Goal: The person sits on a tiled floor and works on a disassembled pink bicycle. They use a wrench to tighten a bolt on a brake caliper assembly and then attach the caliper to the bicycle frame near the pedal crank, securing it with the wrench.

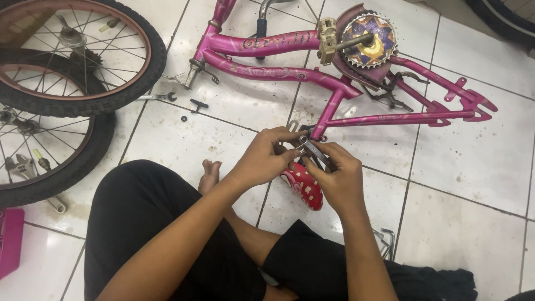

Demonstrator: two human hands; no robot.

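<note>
A pink child's bicycle frame [278,72] lies flat on the white tiled floor [473,184], wheels off, with its chainring [369,40] and a pedal [327,39] at the top. My left hand [267,157] is closed around the seat clamp where the seat tube ends. My right hand [334,177] grips a metal wrench [313,149] set on that clamp. A red saddle with white spots [304,187] sits just under both hands, partly hidden by them.
Two spoked wheels [67,61] lie stacked at the left. A small spanner [159,97], a black T-shaped part [198,105] and a washer [184,118] lie on the tiles near the fork. My black-trousered legs fill the bottom. A pink object [10,242] sits at the left edge.
</note>
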